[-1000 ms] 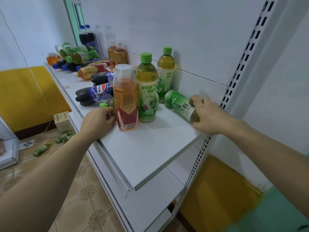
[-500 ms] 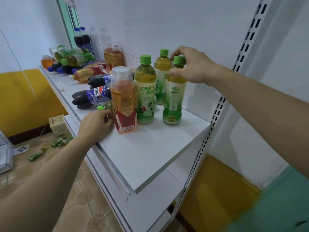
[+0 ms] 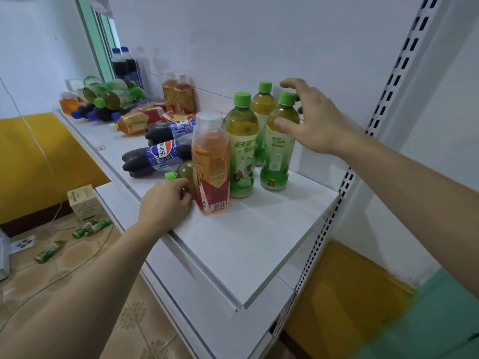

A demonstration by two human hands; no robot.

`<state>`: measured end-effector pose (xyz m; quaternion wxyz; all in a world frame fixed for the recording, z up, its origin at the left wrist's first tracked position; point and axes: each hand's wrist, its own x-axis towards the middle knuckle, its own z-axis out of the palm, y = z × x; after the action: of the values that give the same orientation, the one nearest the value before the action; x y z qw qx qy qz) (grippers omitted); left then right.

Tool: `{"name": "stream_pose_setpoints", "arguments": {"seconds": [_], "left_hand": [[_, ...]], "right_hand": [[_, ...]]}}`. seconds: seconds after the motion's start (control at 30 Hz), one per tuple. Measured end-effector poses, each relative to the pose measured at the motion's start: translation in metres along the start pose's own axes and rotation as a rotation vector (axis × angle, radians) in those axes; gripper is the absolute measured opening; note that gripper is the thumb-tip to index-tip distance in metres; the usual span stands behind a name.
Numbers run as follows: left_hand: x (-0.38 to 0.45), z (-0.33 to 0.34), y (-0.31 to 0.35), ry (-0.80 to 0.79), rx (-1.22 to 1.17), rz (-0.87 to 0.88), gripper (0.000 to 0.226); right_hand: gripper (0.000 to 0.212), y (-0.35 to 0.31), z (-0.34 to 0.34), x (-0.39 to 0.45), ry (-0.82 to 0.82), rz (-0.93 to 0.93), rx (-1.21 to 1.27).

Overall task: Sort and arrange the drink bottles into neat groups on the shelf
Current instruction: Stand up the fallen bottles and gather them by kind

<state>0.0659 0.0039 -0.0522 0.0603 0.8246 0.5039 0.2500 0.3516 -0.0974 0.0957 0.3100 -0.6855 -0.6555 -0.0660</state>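
Three upright green tea bottles stand together near the shelf's (image 3: pixel 246 242) right end: one in front (image 3: pixel 242 151), one behind (image 3: pixel 263 107), one on the right (image 3: pixel 278 156). My right hand (image 3: pixel 316 123) hovers at the right one, thumb touching its shoulder and fingers spread above its cap. An orange tea bottle (image 3: pixel 211 164) stands just left of them. Behind it lies a green tea bottle (image 3: pixel 185 171), cap pointing left. My left hand (image 3: pixel 163 203) has its fingers curled at that bottle's neck, beside the orange bottle's base.
Two Pepsi bottles (image 3: pixel 158 154) lie further left, then lying orange bottles (image 3: pixel 134 123) and a heap of green and cola bottles (image 3: pixel 111 95). Upright orange bottles (image 3: pixel 178 94) and colas (image 3: pixel 124 63) stand at the back wall. A box (image 3: pixel 83 203) and green bottles (image 3: pixel 90 228) are on the floor.
My right hand lifted the lying green tea bottle, stood it upright beside the other two, and has now loosened from its cap. My left hand stayed in place.
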Motion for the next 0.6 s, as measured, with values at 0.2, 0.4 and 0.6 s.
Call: {"name": "stream_pose_setpoints", "arguments": {"seconds": [0.2, 0.4, 0.6], "left_hand": [[0.000, -0.002, -0.012, -0.068, 0.017, 0.136, 0.009], [0.000, -0.016, -0.028, -0.215, -0.089, 0.371, 0.007], [-0.003, -0.029, -0.061, -0.261, -0.304, 0.612, 0.008]], "right_hand": [[0.050, -0.034, 0.017, -0.031, 0.274, -0.048, -0.129], [0.035, -0.110, 0.043, -0.064, 0.422, -0.096, -0.137], [0.033, -0.160, 0.090, -0.091, 0.267, -0.044, -0.132]]}}
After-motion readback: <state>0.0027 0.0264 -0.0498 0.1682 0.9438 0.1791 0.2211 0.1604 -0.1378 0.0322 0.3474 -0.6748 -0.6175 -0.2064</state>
